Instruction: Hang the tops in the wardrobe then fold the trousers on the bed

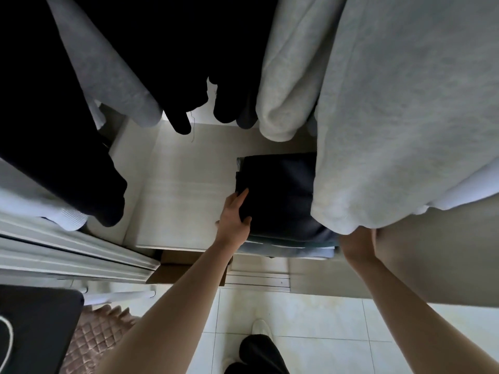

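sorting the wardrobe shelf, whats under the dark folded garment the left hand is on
Under the dark folded garment, held at its edge by the left hand, lie more folded clothes: a teal layer and light blue denim. The hanging grey sweatshirt covers the stack's right side.

No writing, label, brand or number can be read anywhere here. The black fabric item point(35, 327) at the lower left carries a curved white line point(8, 338), but it forms no letter or sign I can make out. The hanging grey and dark tops, the folded dark clothes on the shelf and the pale wardrobe boards show plain surfaces only.
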A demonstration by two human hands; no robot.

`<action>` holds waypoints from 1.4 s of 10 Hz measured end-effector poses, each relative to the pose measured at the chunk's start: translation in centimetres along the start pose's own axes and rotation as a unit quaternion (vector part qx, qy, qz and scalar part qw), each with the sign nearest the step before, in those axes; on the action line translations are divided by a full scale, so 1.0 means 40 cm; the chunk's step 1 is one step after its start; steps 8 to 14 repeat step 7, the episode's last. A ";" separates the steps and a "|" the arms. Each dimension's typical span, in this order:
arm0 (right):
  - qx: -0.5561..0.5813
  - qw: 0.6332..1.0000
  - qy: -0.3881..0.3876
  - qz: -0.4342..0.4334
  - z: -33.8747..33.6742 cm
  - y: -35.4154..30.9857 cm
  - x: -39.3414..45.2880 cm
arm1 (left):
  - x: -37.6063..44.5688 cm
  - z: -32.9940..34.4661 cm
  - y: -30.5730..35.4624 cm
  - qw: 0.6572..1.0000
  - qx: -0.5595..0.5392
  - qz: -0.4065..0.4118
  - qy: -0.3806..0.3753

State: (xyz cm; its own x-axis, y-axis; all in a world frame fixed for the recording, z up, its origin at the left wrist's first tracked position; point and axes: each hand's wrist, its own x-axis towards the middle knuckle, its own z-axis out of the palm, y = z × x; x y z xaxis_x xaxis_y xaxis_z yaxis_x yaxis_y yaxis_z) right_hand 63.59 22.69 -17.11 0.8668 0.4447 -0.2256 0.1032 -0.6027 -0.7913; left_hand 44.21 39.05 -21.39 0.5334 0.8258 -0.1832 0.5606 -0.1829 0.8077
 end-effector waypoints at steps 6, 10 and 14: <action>-0.318 0.937 -0.009 -0.146 -0.046 0.083 -0.161 | -0.198 -0.053 0.006 0.991 0.075 -0.033 -0.104; -0.299 0.941 -0.010 -0.155 -0.071 0.096 -0.223 | -0.270 -0.067 0.009 0.993 0.063 -0.026 -0.097; -0.299 0.941 -0.010 -0.155 -0.071 0.096 -0.223 | -0.270 -0.067 0.009 0.993 0.063 -0.026 -0.097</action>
